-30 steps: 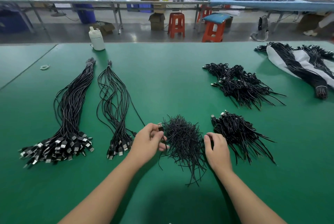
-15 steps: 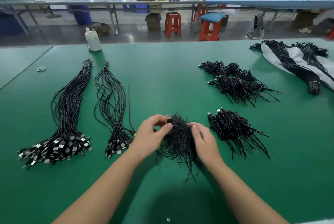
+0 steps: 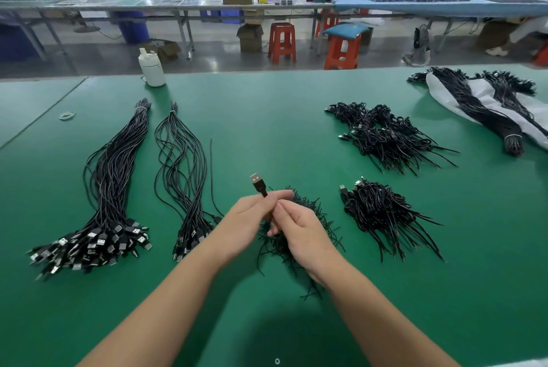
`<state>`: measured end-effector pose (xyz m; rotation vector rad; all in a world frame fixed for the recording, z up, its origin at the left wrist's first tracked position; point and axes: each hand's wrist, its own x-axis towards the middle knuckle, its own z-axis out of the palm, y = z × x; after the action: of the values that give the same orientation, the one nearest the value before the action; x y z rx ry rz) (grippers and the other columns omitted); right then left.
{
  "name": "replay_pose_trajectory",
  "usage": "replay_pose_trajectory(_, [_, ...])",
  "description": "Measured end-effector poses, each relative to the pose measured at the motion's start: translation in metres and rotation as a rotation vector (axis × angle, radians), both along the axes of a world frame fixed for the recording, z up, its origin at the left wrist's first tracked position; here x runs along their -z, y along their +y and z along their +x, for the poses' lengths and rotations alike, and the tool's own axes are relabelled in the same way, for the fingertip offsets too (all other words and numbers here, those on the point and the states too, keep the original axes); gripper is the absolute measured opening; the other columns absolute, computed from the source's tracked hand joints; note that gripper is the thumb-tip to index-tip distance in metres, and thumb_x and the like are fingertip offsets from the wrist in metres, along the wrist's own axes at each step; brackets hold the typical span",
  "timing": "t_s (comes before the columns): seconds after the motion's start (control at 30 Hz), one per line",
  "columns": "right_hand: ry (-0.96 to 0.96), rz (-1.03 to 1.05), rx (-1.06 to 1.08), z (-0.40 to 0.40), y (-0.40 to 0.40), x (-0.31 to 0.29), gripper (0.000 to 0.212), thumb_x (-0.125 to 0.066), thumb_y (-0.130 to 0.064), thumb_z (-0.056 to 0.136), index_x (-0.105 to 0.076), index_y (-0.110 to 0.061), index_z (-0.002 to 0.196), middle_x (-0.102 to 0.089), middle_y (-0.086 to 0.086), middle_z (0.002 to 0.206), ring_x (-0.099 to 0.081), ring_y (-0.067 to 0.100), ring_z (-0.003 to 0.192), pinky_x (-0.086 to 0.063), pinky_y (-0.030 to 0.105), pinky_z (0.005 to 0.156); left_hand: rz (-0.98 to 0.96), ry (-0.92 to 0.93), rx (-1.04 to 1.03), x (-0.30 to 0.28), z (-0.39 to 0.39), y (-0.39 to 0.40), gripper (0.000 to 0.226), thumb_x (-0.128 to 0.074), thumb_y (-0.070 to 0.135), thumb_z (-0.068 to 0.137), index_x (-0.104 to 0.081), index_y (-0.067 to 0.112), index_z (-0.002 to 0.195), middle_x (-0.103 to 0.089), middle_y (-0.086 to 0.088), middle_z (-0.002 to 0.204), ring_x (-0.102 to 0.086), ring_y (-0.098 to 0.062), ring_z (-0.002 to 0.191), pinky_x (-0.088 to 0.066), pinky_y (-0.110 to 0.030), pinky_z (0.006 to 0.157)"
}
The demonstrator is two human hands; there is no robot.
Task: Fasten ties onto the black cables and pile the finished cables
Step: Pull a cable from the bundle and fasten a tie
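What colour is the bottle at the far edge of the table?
White, seen in the head view.

text: none legible | labels: none legible | brands: none legible | numbers: none legible | signs: none legible | far benches: print too small and blurred to make out

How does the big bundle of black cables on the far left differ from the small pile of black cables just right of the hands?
The big long bundle of black cables lies stretched out straight; the small pile of black cables is coiled up short. The bundle is banded at its far end and holds more cables; the pile is loose. Both are black with USB plugs, on the green table.
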<state>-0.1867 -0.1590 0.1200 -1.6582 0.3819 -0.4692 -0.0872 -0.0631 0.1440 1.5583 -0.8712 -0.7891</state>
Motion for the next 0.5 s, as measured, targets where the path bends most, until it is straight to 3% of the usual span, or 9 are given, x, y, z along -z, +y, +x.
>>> replay_pose_trajectory(0.1, [0.001,0.053,-0.024,0.001,0.001,0.0,0.041,-0.044,-0.018,0.106,-0.058,-0.025,0.068,-0.055,0.003,0.066,-0.053,0.017,0.07,-0.041,0.039,0.076,0.005,-0.082,0.0,-0.006,-0.001,0.003,0.037,-0.035,0.02,0.108,-0.068,0.017,0.122,-0.063,-0.008,0.08,-0.06,0.0,0.075,-0.046,-0.007,0.071])
replay_pose_trajectory(0.17, [0.004,0.092,-0.046,0.002,0.003,0.003,0.037,-0.043,-0.019,0.106,-0.062,-0.021,0.075,-0.053,0.003,0.067,-0.054,0.018,0.072,-0.043,0.044,0.081,-0.008,-0.096,-0.026,-0.01,0.002,0.005,0.039,-0.033,0.024,0.108,-0.069,0.02,0.123,-0.066,0.007,0.093,-0.063,0.005,0.09,-0.045,-0.008,0.084])
replay_pose_trajectory(0.23, [-0.006,0.09,-0.056,0.004,0.007,0.005,0.034,-0.042,-0.024,0.106,-0.064,-0.02,0.079,-0.051,0.003,0.067,-0.054,0.017,0.073,-0.044,0.044,0.083,0.007,-0.147,-0.096,-0.011,0.008,0.006,0.04,-0.032,0.034,0.107,-0.068,0.032,0.124,-0.059,0.015,0.133,-0.052,0.004,0.124,-0.034,-0.02,0.109])
replay_pose_trajectory(0.33, [-0.016,0.081,-0.045,0.007,0.012,0.006,0.031,-0.043,-0.031,0.1,-0.062,-0.023,0.078,-0.051,0.003,0.068,-0.053,0.017,0.073,-0.041,0.041,0.082,0.046,-0.132,-0.051,-0.012,0.013,0.008,0.04,-0.031,0.037,0.107,-0.067,0.037,0.126,-0.052,0.01,0.145,-0.045,0.001,0.134,-0.028,-0.024,0.115])
replay_pose_trajectory(0.43, [-0.014,0.062,-0.058,0.009,0.013,0.006,0.031,-0.042,-0.03,0.1,-0.062,-0.023,0.077,-0.051,0.002,0.069,-0.052,0.017,0.073,-0.042,0.04,0.081,0.09,-0.134,0.001,-0.014,0.014,0.011,0.042,-0.029,0.031,0.108,-0.067,0.035,0.126,-0.068,-0.012,0.124,-0.057,0.002,0.12,-0.034,-0.007,0.099])
replay_pose_trajectory(0.5, [-0.019,0.061,-0.075,0.01,0.015,0.007,0.032,-0.042,-0.029,0.101,-0.062,-0.024,0.076,-0.051,0.0,0.069,-0.052,0.017,0.073,-0.042,0.036,0.081,0.099,-0.15,0.007,-0.015,0.018,0.015,0.043,-0.029,0.027,0.108,-0.068,0.036,0.123,-0.073,-0.004,0.111,-0.057,0.006,0.118,-0.036,-0.014,0.101])
